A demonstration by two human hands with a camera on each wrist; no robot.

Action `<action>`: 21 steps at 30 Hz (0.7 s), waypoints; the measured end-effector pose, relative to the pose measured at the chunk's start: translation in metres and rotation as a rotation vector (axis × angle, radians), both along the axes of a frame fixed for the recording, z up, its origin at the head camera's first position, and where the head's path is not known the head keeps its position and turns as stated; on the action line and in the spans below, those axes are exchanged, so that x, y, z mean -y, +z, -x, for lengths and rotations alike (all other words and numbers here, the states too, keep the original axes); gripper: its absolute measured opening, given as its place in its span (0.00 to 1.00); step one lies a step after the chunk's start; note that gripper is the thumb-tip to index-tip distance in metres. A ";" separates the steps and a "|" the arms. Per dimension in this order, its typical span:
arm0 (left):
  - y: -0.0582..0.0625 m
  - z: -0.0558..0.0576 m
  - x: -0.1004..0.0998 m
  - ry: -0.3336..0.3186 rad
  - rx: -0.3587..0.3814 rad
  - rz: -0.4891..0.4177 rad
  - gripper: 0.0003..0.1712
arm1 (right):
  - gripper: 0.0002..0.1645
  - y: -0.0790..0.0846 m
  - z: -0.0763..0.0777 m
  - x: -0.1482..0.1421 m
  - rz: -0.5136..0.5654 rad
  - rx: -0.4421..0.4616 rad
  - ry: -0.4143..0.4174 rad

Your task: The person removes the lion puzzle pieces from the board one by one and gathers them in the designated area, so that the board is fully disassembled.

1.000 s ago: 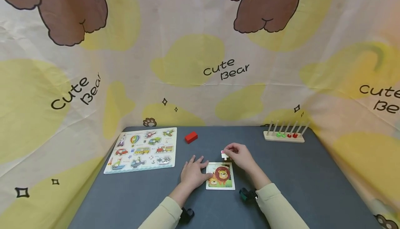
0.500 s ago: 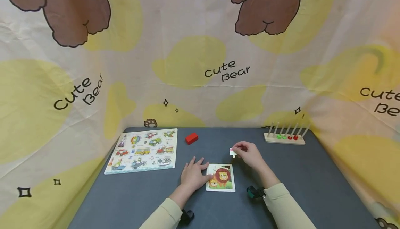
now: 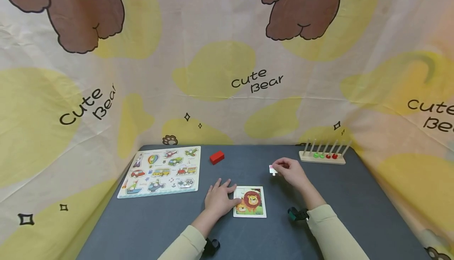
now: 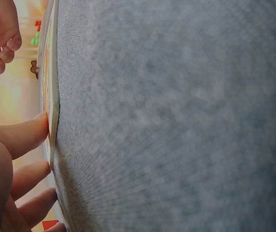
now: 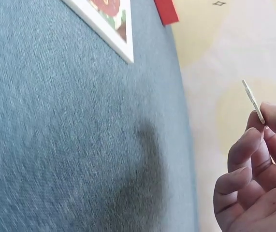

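A small square lion puzzle (image 3: 252, 201) in a white frame lies on the dark table. My left hand (image 3: 218, 201) rests at its left edge with fingers spread; in the left wrist view the thumb (image 4: 29, 135) touches the frame's rim. Up and to the right of the puzzle, my right hand (image 3: 291, 172) pinches a small puzzle piece (image 3: 272, 169), white with some pink, between thumb and fingertips. Seen edge-on in the right wrist view, the thin piece (image 5: 253, 100) is held up off the table, with the hand's shadow below on the cloth.
A white board of vehicle pictures (image 3: 159, 171) lies at the left. Behind the lion puzzle is a red block (image 3: 217, 157). A wooden peg stand (image 3: 322, 156) with green and red beads stands at the back right, before a printed curtain (image 3: 213, 71).
My right hand has moved right and slightly away from me with the puzzle piece, from just above the lion puzzle's corner. The left hand has stayed in place.
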State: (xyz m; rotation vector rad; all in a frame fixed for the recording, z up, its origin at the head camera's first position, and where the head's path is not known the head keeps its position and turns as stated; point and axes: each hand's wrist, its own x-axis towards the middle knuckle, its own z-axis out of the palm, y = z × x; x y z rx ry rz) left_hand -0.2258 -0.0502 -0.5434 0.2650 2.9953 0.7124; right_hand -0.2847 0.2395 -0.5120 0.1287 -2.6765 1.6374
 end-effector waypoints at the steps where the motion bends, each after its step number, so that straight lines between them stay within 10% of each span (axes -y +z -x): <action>1: 0.000 0.000 0.000 0.000 0.001 0.001 0.36 | 0.13 -0.001 0.001 -0.002 -0.005 -0.003 0.003; 21: -0.003 0.000 0.000 0.000 0.003 -0.011 0.36 | 0.16 -0.021 0.014 -0.033 -0.078 0.095 -0.047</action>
